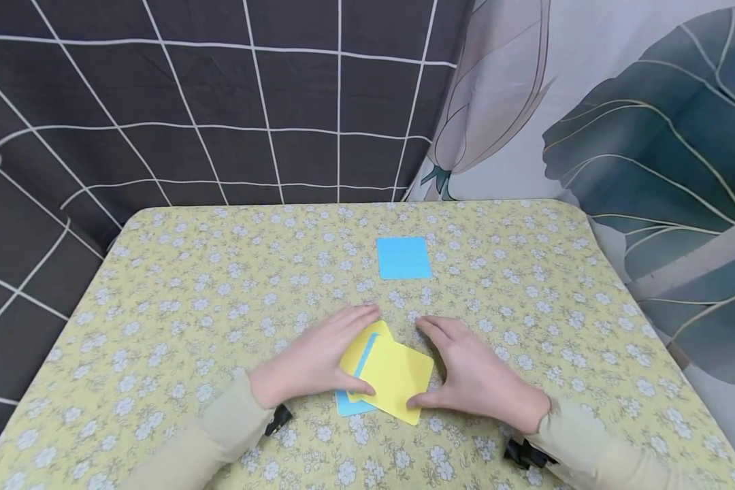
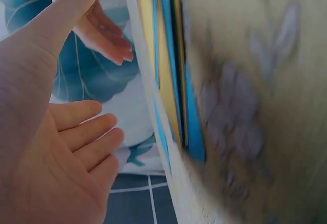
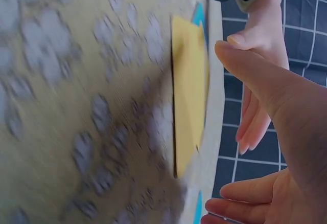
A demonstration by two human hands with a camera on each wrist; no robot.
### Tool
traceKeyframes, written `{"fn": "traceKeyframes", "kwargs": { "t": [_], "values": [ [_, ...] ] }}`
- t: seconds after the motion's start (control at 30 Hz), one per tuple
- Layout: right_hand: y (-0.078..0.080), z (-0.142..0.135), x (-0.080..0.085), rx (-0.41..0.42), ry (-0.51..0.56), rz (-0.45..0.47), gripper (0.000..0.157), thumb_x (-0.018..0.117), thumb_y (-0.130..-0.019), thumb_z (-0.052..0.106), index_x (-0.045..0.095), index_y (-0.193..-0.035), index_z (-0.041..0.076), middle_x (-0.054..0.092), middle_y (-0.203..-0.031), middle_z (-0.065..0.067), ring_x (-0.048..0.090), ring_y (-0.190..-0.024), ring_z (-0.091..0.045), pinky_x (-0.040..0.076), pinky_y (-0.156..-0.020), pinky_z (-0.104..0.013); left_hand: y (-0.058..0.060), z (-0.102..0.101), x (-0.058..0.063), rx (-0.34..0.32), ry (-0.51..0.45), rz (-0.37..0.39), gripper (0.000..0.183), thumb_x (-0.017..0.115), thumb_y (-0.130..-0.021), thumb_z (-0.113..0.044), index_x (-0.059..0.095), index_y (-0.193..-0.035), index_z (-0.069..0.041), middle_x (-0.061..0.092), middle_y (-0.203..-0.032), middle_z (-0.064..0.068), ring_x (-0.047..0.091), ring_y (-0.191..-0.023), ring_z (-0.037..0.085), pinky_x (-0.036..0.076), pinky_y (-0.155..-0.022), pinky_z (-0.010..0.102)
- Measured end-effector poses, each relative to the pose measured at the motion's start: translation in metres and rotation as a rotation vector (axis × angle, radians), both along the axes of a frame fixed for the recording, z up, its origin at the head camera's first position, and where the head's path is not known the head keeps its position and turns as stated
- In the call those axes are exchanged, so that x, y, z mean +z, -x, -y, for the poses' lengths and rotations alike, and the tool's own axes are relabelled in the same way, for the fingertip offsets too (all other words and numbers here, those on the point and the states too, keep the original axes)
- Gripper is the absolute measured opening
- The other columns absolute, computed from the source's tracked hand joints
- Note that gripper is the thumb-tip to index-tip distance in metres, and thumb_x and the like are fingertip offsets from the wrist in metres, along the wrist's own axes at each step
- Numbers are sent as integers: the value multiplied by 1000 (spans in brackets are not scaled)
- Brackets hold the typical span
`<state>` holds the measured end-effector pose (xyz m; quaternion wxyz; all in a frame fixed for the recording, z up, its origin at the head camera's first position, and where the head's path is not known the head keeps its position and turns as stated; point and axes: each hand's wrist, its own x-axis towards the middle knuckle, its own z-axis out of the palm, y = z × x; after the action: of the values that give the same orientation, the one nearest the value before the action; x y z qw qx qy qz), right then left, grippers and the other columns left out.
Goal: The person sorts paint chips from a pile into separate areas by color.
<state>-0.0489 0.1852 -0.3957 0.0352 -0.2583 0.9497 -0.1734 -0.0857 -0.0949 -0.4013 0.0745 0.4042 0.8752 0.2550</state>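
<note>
A loose, fanned pile of square cards lies on the flowered cloth. On top is a yellow card; under it sit another yellow card and blue cards, one showing as a thin strip. My left hand is at the pile's left side, fingers spread, thumb over its lower left. Opposite it, my right hand arches by the right edge, thumb near the top card's lower right corner. In the left wrist view the left hand appears apart from the layered cards, its palm holding nothing.
Farther back on the table, a single blue card lies flat. Behind stands a dark cloth with a white grid; a leaf-patterned curtain hangs to the right. Each wrist wears a black strap.
</note>
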Motion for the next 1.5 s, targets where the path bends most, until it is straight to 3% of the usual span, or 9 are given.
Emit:
{"fn": "traceKeyframes", "kwargs": {
  "t": [0.2,0.57,0.97,1.23,1.5],
  "values": [
    [-9,3,-9,12,-3,43,123,79,-61,81,49,-148,0,55,-136,-10,54,-122,-28,53,-97,-45,-11,-7,-2,-62,59,90,112,87,-75,-54,33,-159,-5,33,-163,7,33,-147,22,30,-119,39],
    [-16,4,-14,40,14,62,117,80,-59,80,56,-140,0,53,-118,0,47,-101,-14,51,-78,-34,-14,-8,-7,-67,57,118,103,90,-76,-42,36,-156,-4,44,-155,3,36,-145,20,32,-117,32],
    [-15,6,-14,45,27,59,102,90,-62,63,57,-137,1,52,-119,0,46,-100,-12,53,-80,-34,-14,-8,-7,-65,51,96,104,89,-77,-46,37,-156,-4,44,-154,3,40,-141,18,36,-115,31],
    [-3,9,-4,59,47,45,107,92,-61,58,53,-142,1,51,-129,-3,50,-108,-14,55,-88,-35,-9,-5,-3,-29,35,79,105,89,-77,-44,34,-157,-4,42,-156,5,42,-139,19,37,-115,34],
    [27,20,19,55,60,-72,112,91,-65,58,47,-149,-1,51,-138,-9,52,-119,-23,52,-98,-39,13,12,23,85,-12,23,107,91,-74,-41,35,-157,-3,41,-158,10,41,-141,25,36,-115,42]
  ]
}}
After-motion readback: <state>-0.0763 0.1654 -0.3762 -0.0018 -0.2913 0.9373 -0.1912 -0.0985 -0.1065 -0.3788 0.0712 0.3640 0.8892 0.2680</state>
